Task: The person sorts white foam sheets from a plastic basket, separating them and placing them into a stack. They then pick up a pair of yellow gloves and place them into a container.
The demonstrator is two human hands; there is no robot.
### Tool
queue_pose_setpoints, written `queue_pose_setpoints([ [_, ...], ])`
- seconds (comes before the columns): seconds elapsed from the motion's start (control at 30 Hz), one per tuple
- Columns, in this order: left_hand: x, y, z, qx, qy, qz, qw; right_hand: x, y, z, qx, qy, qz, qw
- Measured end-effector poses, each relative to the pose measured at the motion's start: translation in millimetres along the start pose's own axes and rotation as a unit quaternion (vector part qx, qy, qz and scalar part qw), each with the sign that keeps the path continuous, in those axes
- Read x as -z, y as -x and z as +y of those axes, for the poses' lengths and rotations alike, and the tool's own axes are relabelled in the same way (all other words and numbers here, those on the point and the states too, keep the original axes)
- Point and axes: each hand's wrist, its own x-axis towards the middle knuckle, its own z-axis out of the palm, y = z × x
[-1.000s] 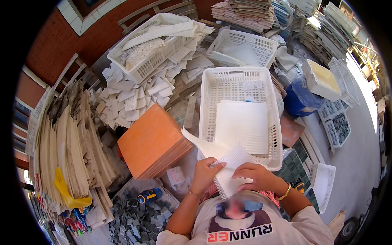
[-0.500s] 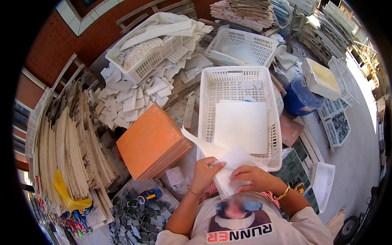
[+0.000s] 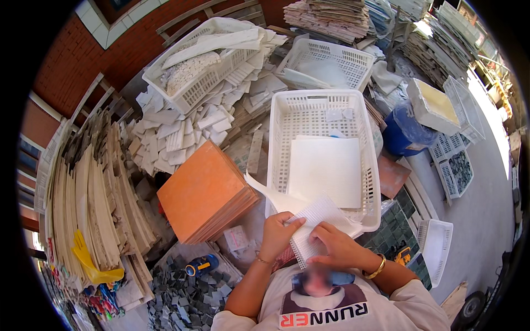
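Brick wall [image 3: 61,71] is seen beyond a cluttered work yard, at the far left of the large white basket [image 3: 372,171] by which all places are given here. To the basket's left, square orange tiles [image 3: 199,190] are piled, with a heap of broken white pieces [image 3: 171,129] behind them; toward its near left, dark stone chips [image 3: 185,300] are scattered beside a blue and yellow object [image 3: 202,265]. A blue bucket [image 3: 406,132] is stood to the basket's right, and green tiles [image 3: 383,234] are laid at its near right. Just at the basket's near edge, a white mesh sheet [image 3: 327,211] is held, tilted, in front of a larger white sheet [image 3: 270,191], whose far left corner is curled up. By the left hand [image 3: 277,236] the mesh sheet is pinched, the thumb being pressed on top and the fingers largely hidden beneath. By the right hand [image 3: 335,246] it is covered with bent fingers; whether anything is pinched there cannot be told. Inside the basket, a stack of white sheets [image 3: 324,171] is laid flat, out of the hands. Handling appears to be midway, since the mesh sheet is not yet released; which sheets are finished and which are left cannot be told.
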Motion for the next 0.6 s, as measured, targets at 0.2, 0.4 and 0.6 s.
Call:
queue_pose_setpoints([
  [0.2,-3.3,0.5,-8.0,-0.012,-0.004,0.013,1.000,-6.0,4.1,-2.4,0.001,0.026,0.020,0.999],
  [0.4,-2.9,2.2,-8.0,-0.019,-0.020,0.018,0.999,-12.8,7.1,3.7,0.017,0.028,0.028,0.999],
  [0.6,-4.6,3.5,-5.1,-0.011,-0.013,0.024,1.000,-14.7,8.1,2.1,0.027,0.062,0.057,0.996],
])
